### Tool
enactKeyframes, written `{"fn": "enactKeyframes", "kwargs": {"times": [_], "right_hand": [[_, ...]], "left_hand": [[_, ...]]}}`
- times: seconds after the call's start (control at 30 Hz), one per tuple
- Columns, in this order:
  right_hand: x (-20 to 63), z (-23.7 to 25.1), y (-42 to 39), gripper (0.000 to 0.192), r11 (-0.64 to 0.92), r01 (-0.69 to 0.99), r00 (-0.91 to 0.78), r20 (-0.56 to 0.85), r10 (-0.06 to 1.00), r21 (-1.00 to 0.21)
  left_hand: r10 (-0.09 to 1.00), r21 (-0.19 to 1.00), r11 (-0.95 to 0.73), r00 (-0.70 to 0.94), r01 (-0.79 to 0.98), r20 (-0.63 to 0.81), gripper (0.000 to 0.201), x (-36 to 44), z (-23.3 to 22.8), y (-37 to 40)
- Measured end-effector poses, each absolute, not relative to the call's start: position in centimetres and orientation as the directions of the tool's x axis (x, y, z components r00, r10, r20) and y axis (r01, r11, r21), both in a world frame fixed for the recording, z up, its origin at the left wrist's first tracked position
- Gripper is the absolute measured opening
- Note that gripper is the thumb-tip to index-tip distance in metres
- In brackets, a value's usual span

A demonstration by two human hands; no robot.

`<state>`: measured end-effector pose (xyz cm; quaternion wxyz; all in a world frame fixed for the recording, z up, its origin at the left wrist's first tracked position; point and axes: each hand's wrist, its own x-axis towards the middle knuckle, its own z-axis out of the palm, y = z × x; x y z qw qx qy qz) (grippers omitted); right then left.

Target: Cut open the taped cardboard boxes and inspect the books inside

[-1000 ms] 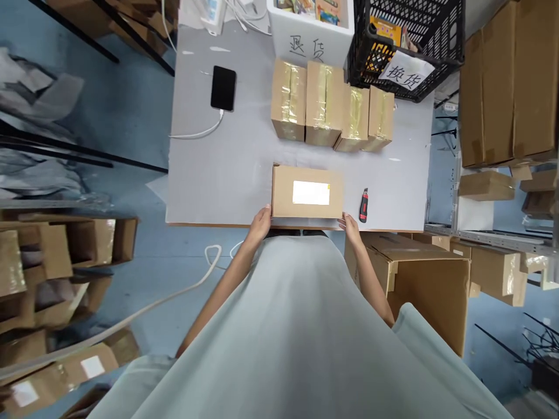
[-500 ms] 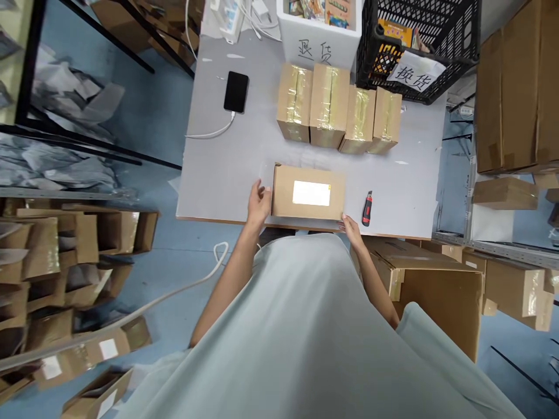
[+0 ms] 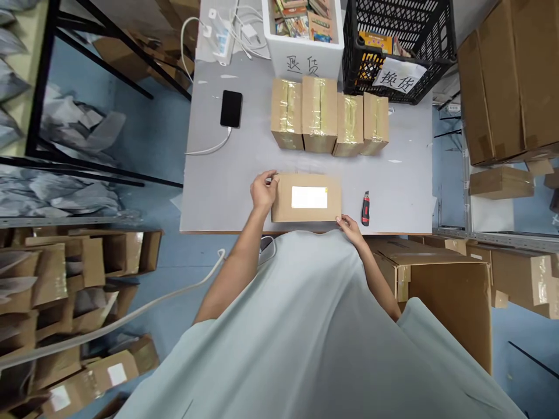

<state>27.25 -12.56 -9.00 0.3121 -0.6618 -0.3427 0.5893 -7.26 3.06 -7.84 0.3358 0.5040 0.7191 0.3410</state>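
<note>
Cardboard box: box (image 3: 305, 198) lies flat near the front edge of the table (image 3: 227, 180), a white label (image 3: 309, 197) on its top face.
Left hand: left hand (image 3: 263, 191) is curled over the box's far left corner, fingers on the top edge, thumb against the left side; it grips the box.
Right hand: right hand (image 3: 350, 228) touches the box's near right corner with fingertips, at the table's front edge; fingers look loosely spread, and I cannot tell whether they clasp the corner.
Knife: red and black knife (image 3: 365, 208) lies on the table just right of the box, apart from it and just above the right hand.
Taped boxes: 4 taped boxes (image 3: 328, 115) stand side by side in a row behind the box, touching one another.
Phone: black phone (image 3: 231, 109) lies at the table's far left, a white cable (image 3: 208, 148) running from it.
Bin: white bin (image 3: 305, 35) with handwriting stands at the back.
Crate: black crate (image 3: 395, 46) stands right of the bin, a paper sign on its front.
Carton: large carton (image 3: 441, 285) stands on the floor right of the person.
</note>
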Motion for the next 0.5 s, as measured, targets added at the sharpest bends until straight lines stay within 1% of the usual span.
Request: {"fn": "enactKeyframes", "kwargs": {"times": [0.13, 0.27, 0.4, 0.5], "right_hand": [[27.3, -8.9, -12.5, 0.066, -0.573, 0.092, 0.064, -0.57, 0.819, -0.814], [27.5, -8.8, -12.3, 0.065, -0.564, 0.08, 0.037, -0.563, 0.826, -0.822], [27.6, -8.9, -12.2, 0.063, -0.568, 0.08, 0.032, -0.567, 0.823, -0.819], [27.8, -8.9, -12.1, 0.068, -0.572, 0.084, 0.018, -0.573, 0.819, -0.816]], "left_hand": [[0.955, 0.825, 0.231, -0.283, 0.515, -0.09, 0.04, -6.7, -7.3, 2.4], [0.959, 0.823, 0.214, -0.273, 0.526, -0.076, 0.038, -6.7, -7.2, 2.6], [0.968, 0.812, 0.19, -0.244, 0.552, -0.061, 0.044, -6.8, -7.2, 2.4], [0.981, 0.832, 0.149, -0.182, 0.534, -0.058, 0.052, -7.0, -7.6, 1.1]]}}
